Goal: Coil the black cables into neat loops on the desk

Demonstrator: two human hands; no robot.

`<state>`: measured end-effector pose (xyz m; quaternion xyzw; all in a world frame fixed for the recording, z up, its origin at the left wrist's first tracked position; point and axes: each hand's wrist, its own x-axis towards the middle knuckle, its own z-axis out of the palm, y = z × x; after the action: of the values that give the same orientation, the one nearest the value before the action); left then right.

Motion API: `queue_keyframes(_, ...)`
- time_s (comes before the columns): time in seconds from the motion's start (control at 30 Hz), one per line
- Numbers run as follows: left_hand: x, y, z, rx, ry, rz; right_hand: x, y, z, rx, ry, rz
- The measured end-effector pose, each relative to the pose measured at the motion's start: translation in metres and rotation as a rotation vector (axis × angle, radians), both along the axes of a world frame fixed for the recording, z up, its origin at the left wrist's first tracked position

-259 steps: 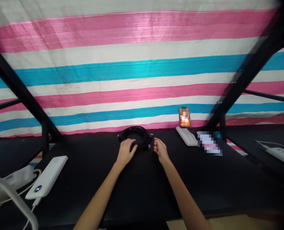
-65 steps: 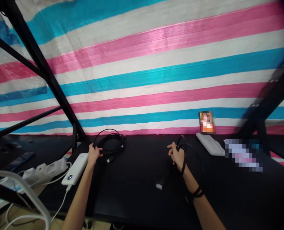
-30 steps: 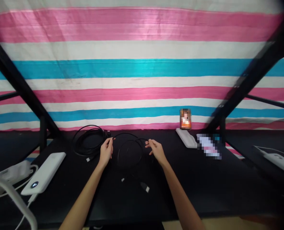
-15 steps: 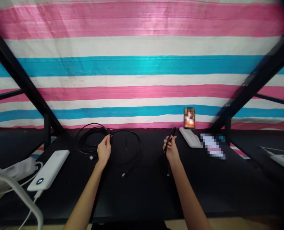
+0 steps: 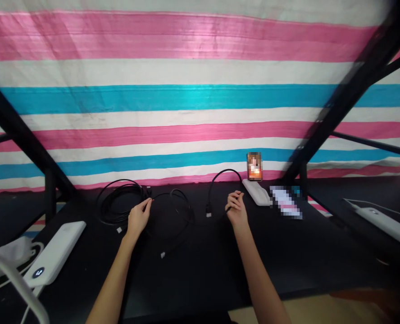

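Observation:
My left hand (image 5: 138, 218) pinches a black cable between thumb and fingertips, beside a coiled black cable (image 5: 102, 205) with a light-coloured plug (image 5: 119, 230). A thinner looped stretch of black cable (image 5: 190, 210) lies right of that hand, with another pale plug (image 5: 162, 254) nearer to me. Whether these strands join cannot be made out. My right hand (image 5: 237, 209) is closed on a short black cable (image 5: 226, 170). Its free part arches up and over to the left, and its plug (image 5: 208, 211) hangs low between my hands.
A white power bank (image 5: 58, 252) with a lit display lies at the left, near a white power strip (image 5: 7, 258). Toward the back right are a phone (image 5: 254, 166), a white stand (image 5: 258, 193) and a blurred paper-like item (image 5: 286, 201). Dark frame posts (image 5: 335, 108) flank the desk.
The short cable in my right hand has swung out from an upright bundle into an arch toward the left. My left hand keeps its pinch. The view has shifted slightly to the right.

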<state>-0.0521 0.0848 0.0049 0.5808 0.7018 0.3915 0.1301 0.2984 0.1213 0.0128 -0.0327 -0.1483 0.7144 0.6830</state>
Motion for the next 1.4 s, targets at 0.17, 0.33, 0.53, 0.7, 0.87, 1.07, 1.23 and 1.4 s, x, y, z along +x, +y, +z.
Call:
queue_keyframes(0.17, 0.004, -0.004, 0.002, -0.078, 0.087, -0.041, 0.01, -0.001, 0.0, 0.006, 0.167, 0.097)
queue_keyframes(0.33, 0.01, -0.007, 0.007, -0.12, 0.119, -0.082, 0.006, -0.003, 0.003, -0.042, 0.21, 0.115)
queue_keyframes(0.53, 0.011, -0.009, 0.011, -0.164, 0.183, -0.057, 0.005, -0.003, 0.004, -0.038, 0.117, 0.058)
queue_keyframes(0.7, 0.012, -0.009, 0.011, -0.168, 0.22, -0.062, 0.003, -0.001, 0.003, 0.0, -0.003, 0.008)
queue_keyframes(0.87, 0.011, -0.008, 0.01, -0.188, 0.268, -0.062, 0.0, -0.002, 0.003, -0.004, -0.042, -0.023)
queue_keyframes(1.07, 0.01, -0.007, 0.006, -0.163, 0.297, -0.076, -0.004, -0.005, 0.006, 0.082, 0.04, 0.077)
queue_keyframes(1.23, 0.012, -0.008, 0.007, -0.213, 0.343, -0.105, -0.009, -0.008, 0.011, 0.118, 0.137, 0.168)
queue_keyframes(1.4, 0.012, -0.008, 0.008, -0.239, 0.339, -0.117, -0.011, -0.009, 0.013, 0.144, 0.301, 0.297)
